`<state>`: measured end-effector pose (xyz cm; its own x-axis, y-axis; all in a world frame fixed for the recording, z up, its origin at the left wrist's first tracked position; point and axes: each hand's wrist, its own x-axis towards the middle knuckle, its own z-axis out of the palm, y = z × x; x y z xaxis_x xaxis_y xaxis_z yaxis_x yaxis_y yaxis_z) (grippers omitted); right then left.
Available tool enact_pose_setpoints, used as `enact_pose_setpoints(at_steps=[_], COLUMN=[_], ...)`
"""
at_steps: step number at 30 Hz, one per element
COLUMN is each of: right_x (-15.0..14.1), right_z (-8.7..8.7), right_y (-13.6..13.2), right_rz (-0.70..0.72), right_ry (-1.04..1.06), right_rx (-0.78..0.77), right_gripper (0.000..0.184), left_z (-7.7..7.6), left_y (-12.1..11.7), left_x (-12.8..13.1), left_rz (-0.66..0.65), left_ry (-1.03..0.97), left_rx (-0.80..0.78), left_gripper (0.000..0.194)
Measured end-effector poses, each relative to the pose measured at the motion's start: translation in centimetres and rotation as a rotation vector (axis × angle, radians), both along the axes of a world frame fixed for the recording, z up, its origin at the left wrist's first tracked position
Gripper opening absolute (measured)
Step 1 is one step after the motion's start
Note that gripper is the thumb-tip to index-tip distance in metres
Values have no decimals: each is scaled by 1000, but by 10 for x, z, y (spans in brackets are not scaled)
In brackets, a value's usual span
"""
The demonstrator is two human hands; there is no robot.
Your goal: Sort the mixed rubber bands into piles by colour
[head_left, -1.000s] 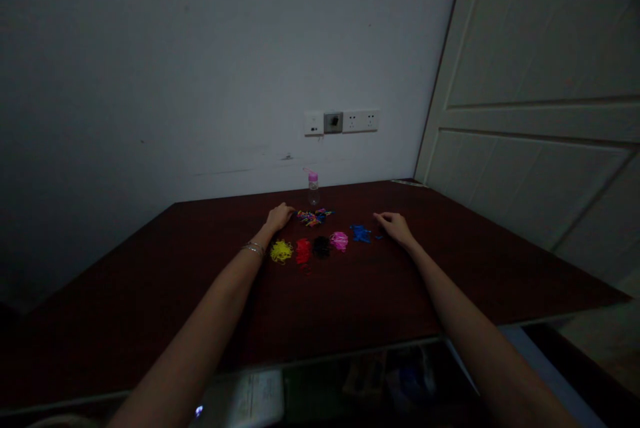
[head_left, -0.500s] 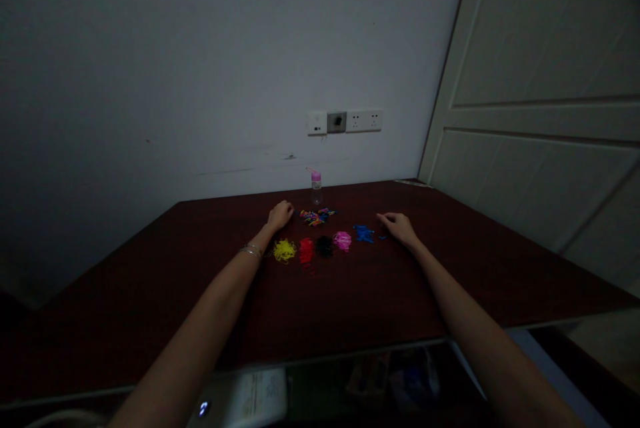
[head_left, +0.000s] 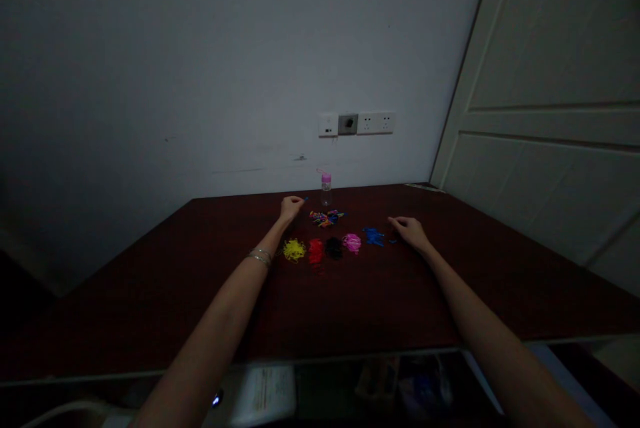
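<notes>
From the head camera, we are looking down at a dark red table [head_left: 370, 308]; with our left hand [head_left: 291, 207] we are pinching a small blue bit [head_left: 307, 199] at the fingertips, near the mixed heap [head_left: 326, 218] of many colors; our right hand [head_left: 411, 231] is bending its fingers near the blue pile [head_left: 373, 237], and we are not able to tell if they are pinching anything; a loose blue piece [head_left: 393, 241] is lying between that hand and that pile; nearer to us, the yellow pile [head_left: 295, 251], red pile [head_left: 316, 251], black pile [head_left: 334, 248] and pink pile [head_left: 352, 243] are sitting in a row; behind the mixed heap, a clear bottle [head_left: 326, 191] with a pink top is standing upright.
</notes>
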<state>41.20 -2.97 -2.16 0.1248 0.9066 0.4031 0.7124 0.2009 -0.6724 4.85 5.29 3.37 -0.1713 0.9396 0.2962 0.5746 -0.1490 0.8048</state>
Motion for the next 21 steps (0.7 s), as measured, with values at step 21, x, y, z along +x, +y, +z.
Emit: enact_pose_setpoints(at_steps=[21], right_x=[-2], right_z=[2], right_y=[-3], right_rz=[-4], right_ry=[13], right_rx=[15], right_gripper=[48], left_z=[-4], left_y=[-37], left_x=[88], left_rz=[-455], left_ry=[308], left_rx=[-69], left_gripper=[15])
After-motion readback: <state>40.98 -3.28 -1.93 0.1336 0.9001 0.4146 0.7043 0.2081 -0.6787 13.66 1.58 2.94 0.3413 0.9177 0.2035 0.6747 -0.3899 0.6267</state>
